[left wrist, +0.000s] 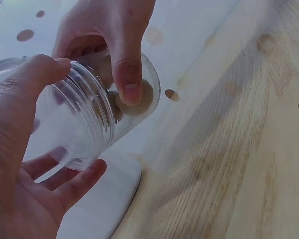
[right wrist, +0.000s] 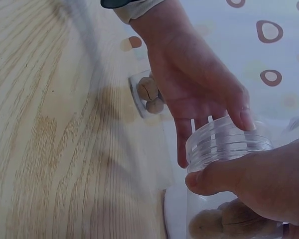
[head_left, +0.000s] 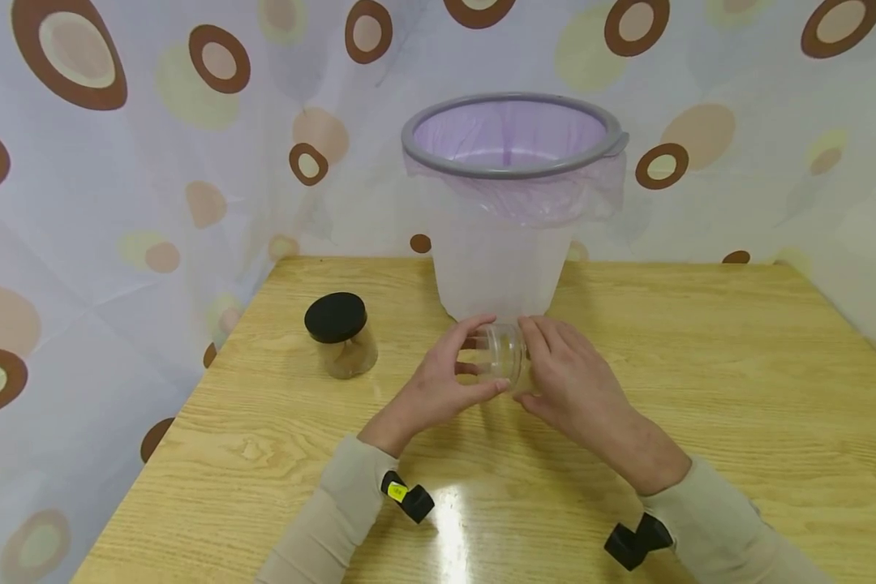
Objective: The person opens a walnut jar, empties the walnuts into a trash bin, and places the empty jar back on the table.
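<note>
Two hands on a clear jar, held sideways.
The left hand [head_left: 438, 373] holds the jar's [head_left: 504, 353] ringed end between thumb and fingers; the right hand [head_left: 584, 389] grips the other end, where brown nuts [left wrist: 144, 94] lie. Whether the rings include a lid cannot be told. The jar is above the table [head_left: 737, 365]; to its left stands a black-lidded jar [head_left: 343, 349], behind it a bag-lined bin [head_left: 500, 259].

This looked like a screened-off corner, room type unclear: spotted sheets [head_left: 365, 211] hung behind and beside a table [head_left: 701, 365].
</note>
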### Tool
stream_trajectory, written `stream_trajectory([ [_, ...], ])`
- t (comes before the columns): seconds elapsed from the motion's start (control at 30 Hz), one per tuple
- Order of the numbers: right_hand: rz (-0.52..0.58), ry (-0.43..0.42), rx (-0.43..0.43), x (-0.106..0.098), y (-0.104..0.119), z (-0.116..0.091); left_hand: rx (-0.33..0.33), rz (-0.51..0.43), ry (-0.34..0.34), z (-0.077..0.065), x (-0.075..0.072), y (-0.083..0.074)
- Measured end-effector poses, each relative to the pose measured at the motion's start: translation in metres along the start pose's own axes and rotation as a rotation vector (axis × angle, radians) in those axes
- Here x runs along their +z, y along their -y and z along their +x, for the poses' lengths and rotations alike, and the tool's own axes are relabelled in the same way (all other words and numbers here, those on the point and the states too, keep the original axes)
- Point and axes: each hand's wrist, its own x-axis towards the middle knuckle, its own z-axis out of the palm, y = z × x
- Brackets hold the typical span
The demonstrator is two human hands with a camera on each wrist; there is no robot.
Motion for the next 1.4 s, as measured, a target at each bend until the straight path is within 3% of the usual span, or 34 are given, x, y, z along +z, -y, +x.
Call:
stream_trajectory([
  [0.3,0.009,-0.008,0.019,-0.002,-0.008,-0.003,-0.004,0.05,-0.024,-0.002,-0.006,0.003],
  [0.73,0.032,-0.032,0.06,-0.01,-0.021,-0.008,-0.001,0.237,-0.03,-0.005,-0.017,0.005],
  [0.97,0.037,-0.035,0.072,-0.012,-0.027,-0.012,0.038,0.414,-0.048,-0.006,-0.021,0.012],
  [1.4,0.029,-0.068,0.081,-0.015,-0.036,-0.016,0.114,0.75,0.077,-0.006,-0.029,0.019],
])
